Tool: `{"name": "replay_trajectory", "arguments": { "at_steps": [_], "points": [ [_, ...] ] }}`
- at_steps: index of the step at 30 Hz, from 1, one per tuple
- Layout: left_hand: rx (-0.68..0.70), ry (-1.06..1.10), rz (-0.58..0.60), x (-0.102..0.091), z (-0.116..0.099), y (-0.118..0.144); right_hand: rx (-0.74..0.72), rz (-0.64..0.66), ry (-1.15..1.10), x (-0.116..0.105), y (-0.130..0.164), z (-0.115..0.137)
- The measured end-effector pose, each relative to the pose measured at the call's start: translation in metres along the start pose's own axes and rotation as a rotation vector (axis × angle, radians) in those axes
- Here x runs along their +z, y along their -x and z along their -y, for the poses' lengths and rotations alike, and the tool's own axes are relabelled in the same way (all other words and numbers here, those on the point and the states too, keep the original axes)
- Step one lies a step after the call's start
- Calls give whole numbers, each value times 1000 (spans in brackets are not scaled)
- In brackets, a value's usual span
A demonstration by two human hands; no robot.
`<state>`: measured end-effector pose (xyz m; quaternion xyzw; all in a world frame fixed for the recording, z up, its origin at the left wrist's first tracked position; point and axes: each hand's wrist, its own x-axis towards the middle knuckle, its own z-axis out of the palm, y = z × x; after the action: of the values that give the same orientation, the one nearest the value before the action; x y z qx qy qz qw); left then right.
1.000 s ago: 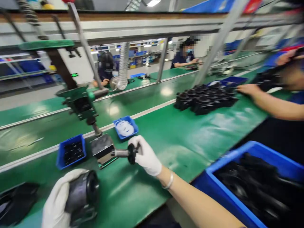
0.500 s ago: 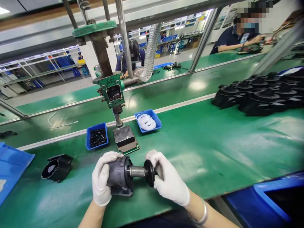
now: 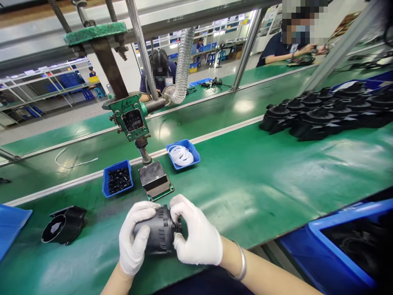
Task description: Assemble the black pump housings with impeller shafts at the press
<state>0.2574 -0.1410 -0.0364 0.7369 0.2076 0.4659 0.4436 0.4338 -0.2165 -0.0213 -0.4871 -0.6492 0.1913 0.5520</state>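
My left hand [image 3: 132,241], in a white glove, is wrapped round a black cylindrical housing [image 3: 158,234] with a ribbed collar, held on its side over the green bench. My right hand [image 3: 199,234], also gloved, closes on a round black end cap [image 3: 177,228] at the housing's right end. The cap sits against or very near the collar; fingers hide most of it, and its metal shaft is out of sight. Just beyond my hands is the hand press's square metal block [image 3: 153,175].
A green press [image 3: 132,116] stands behind. Blue trays hold small black parts [image 3: 119,180] and white rings [image 3: 181,155]. Another black housing [image 3: 66,225] lies left. Several black parts [image 3: 331,108] are lined up at the right. A blue bin [image 3: 316,225] is at front right. Co-workers sit beyond.
My right hand has moved left, bringing the end cap up to the housing; the metal shaft between them has gone from sight. The camera view has shifted slightly.
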Motion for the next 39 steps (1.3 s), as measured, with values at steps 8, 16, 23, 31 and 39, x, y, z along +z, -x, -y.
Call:
{"name": "replay_trajectory", "arguments": {
  "at_steps": [8,16,23,31,39],
  "points": [
    [85,-7,14,-2,3,2,-24,10,28,-2,-1,4],
    [87,-12,13,2,1,1,9,-10,30,-1,2,5],
    [82,-31,27,0,2,3,14,-30,30,1,6,3],
    [70,-48,-29,7,-5,1,-30,-55,9,-1,8,1],
    [52,-87,-44,14,-11,2,-64,-23,-20,-6,8,-3]
  ]
}}
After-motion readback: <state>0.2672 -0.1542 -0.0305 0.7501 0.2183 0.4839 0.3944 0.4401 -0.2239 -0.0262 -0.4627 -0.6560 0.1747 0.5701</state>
